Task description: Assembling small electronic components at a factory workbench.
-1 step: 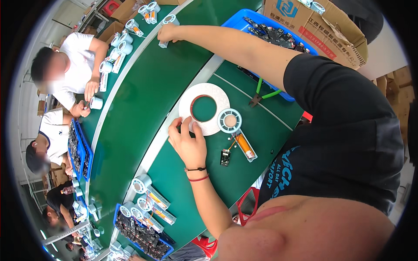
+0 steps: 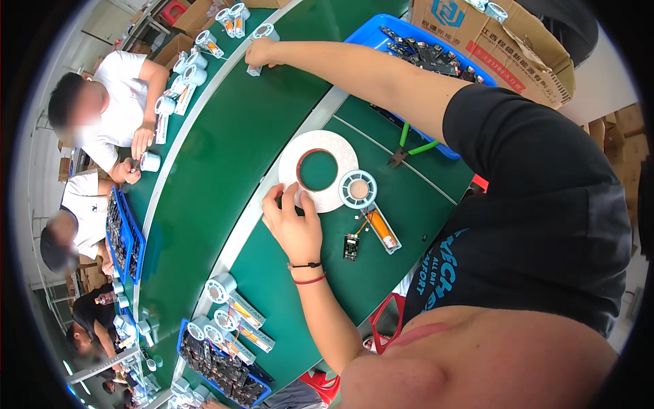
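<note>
My right hand (image 2: 260, 53) reaches across the belt to its far rail. Its fingers are closed round a pale blue fan housing (image 2: 266, 31), whose round head shows above the hand and handle end below it. Bent and spread, the fingers of my left hand (image 2: 294, 221) rest on the near edge of a wide white tape roll (image 2: 344, 151); nothing shows gripped in them. Beside the roll lies another fan housing (image 2: 358, 189), its handle open on an orange battery (image 2: 383, 230). Thin wires lead to a small black circuit board (image 2: 351, 247).
Green-handled cutters (image 2: 400, 155) lie near a blue tray (image 2: 368, 31) of circuit boards. At the lower left are several fan housings (image 2: 221, 288) and another board-filled tray (image 2: 182, 341). Across the green belt (image 2: 225, 150), people work beside more housings. A cardboard box (image 2: 470, 31) stands at upper right.
</note>
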